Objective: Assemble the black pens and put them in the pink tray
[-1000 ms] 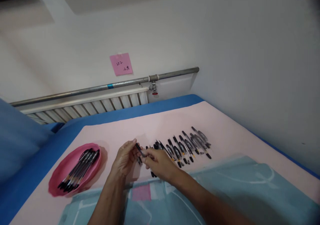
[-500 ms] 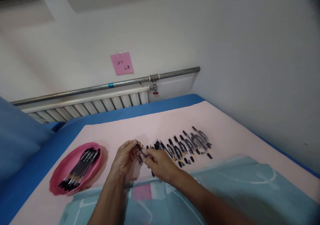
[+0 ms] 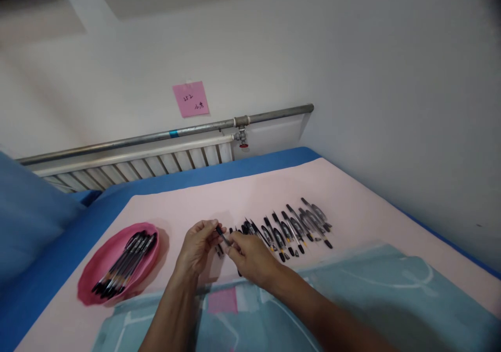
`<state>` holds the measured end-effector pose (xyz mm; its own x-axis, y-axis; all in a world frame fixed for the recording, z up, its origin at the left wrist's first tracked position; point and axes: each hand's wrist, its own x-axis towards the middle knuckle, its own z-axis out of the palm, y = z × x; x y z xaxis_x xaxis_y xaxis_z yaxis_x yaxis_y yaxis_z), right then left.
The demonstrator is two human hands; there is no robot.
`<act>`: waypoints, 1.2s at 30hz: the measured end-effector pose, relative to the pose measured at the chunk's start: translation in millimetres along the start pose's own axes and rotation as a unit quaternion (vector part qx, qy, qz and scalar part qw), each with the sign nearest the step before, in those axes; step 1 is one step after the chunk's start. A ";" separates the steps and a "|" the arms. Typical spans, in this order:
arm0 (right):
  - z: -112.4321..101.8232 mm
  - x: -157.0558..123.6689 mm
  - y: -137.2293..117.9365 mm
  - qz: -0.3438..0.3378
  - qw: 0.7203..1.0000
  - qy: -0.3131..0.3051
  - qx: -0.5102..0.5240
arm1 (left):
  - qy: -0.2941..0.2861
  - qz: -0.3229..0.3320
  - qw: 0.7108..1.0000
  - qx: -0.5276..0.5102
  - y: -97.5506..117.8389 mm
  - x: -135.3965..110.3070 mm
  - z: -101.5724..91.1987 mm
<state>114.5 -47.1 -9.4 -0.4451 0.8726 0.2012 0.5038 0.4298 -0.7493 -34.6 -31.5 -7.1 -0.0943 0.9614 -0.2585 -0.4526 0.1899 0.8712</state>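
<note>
1 slim pen piece (image 3: pixel 223 235), black at its upper end and greyer lower down, is held between the left fingers (image 3: pixel 210 228) and the right fingers (image 3: pixel 235 240). It slants down from the left fingers into the right fingers' pinch, which hides its lower tip; its middle shows between the 2 grips.

Left hand (image 3: pixel 195 245) nearer right hand (image 3: pixel 252 255)

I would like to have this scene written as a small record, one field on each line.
Left hand: holds one end of a dark pen piece
Right hand: holds its other end
Pink bowl: left of both hands, with pens inside
Loose pen parts: on the pink sheet, mostly right of the hands
Wall: pink note above a metal pipe
</note>
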 end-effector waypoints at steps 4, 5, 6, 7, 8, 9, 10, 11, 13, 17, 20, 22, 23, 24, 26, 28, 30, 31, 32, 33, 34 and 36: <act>-0.9 0.7 -2.2 0.017 0.999 -0.007 0.041 | -0.017 -0.013 1.000 -0.021 0.7 1.0 -2.7; -1.2 1.3 -2.6 0.031 0.997 -0.018 0.073 | -0.028 -0.017 0.999 -0.031 1.4 0.8 -2.8; -1.4 1.9 -2.8 0.046 0.993 -0.030 0.109 | -0.040 -0.021 0.998 -0.040 2.3 0.5 -2.4; -1.6 2.5 -2.9 0.060 0.988 -0.039 0.140 | -0.050 -0.025 0.997 -0.049 3.2 0.0 -1.6; -1.7 2.9 -2.8 0.070 0.984 -0.043 0.160 | -0.054 -0.031 0.997 -0.053 3.8 -0.6 -0.5; -1.7 3.0 -2.6 0.073 0.983 -0.041 0.164 | -0.053 -0.037 0.996 -0.054 4.0 -1.1 0.7; -1.4 3.0 -2.1 0.068 0.985 -0.035 0.156 | -0.046 -0.042 0.997 -0.050 3.8 -1.5 1.7; -0.9 2.7 -1.4 0.058 0.988 -0.029 0.140 | -0.035 -0.043 0.997 -0.045 3.2 -1.5 2.3; 0.8 1.7 0.6 0.035 0.994 -0.021 0.105 | -0.017 -0.033 0.999 -0.033 1.3 -0.7 1.9; 3.4 0.4 3.4 0.015 0.996 -0.018 0.081 | -0.022 -0.015 0.999 -0.023 0.2 2.1 -3.0; 2.5 0.9 2.4 0.023 0.995 -0.019 0.097 | -0.047 -0.022 0.998 -0.043 2.8 1.4 -3.1; 0.9 1.3 0.7 0.025 0.994 -0.013 0.101 | -0.057 -0.034 0.996 -0.057 4.1 -0.5 -0.2; 0.2 1.4 -0.1 0.023 0.995 -0.009 0.098 | -0.055 -0.042 0.996 -0.057 4.1 -1.5 1.6; -0.3 1.4 -0.6 0.019 0.995 -0.006 0.093 | -0.049 -0.046 0.996 -0.052 3.7 -2.4 3.3; -0.5 1.1 -1.0 0.013 0.997 -0.004 0.079 | -0.031 -0.037 0.998 -0.035 2.1 -3.1 5.0; 0.1 0.7 -0.2 0.011 0.998 -0.006 0.067 | -0.024 -0.015 0.999 -0.019 0.8 -2.4 4.2; 1.0 0.7 1.0 0.014 0.998 -0.007 0.062 | -0.033 -0.005 0.999 -0.016 0.8 -1.2 1.7; 1.3 0.8 1.5 0.015 0.998 -0.007 0.064 | -0.041 -0.006 0.999 -0.018 1.3 -0.7 0.5; 1.4 1.1 1.8 0.018 0.997 -0.007 0.068 | -0.051 -0.011 0.998 -0.021 2.0 -0.5 -0.2; 1.3 1.3 1.8 0.023 0.997 -0.006 0.072 | -0.061 -0.018 0.998 -0.027 2.6 -0.6 -0.3; 1.1 1.5 1.5 0.028 0.997 -0.005 0.074 | -0.068 -0.027 0.997 -0.034 2.9 -0.9 0.1; 0.4 1.6 0.7 0.028 0.997 0.000 0.070 | -0.065 -0.044 0.996 -0.039 2.4 -1.9 2.5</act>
<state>113.8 -45.5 -9.8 -0.4202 0.8938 0.1567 0.4190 0.3443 -0.8402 -33.4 -32.3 -3.5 0.0619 0.9603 -0.2719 -0.5220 0.2633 0.8113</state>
